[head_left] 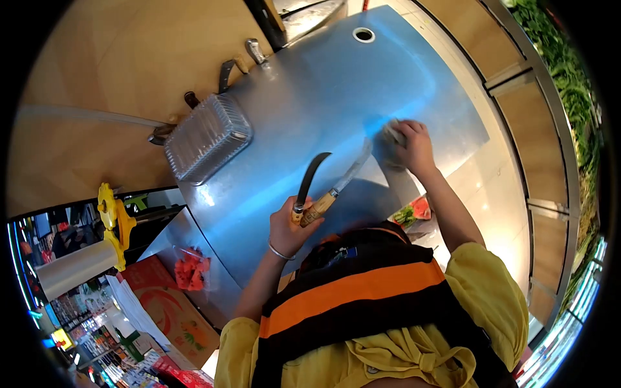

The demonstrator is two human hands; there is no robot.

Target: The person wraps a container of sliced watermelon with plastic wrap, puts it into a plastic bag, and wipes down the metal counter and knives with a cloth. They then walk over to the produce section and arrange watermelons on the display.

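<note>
My left hand [290, 231] is closed around the wooden handles of two knives above the near side of a steel table [291, 116]. One is a curved knife [310, 176] with a dark, hooked blade. The other, a straight knife [353, 169], points away toward the right, its blade slightly blurred. My right hand [417, 149] grips a crumpled greyish cloth [392, 133] over the table's right part, just past the straight knife's tip. Whether the cloth touches the steel is hard to tell.
Clear plastic containers [210, 139] stand at the table's left edge, beside several handled tools [228, 72]. A round hole [363, 35] pierces the far end. Red fruit pieces [192, 268], a carton [168, 304] and a film roll [76, 266] are at lower left. Packed red fruit [420, 208] shows near my right arm.
</note>
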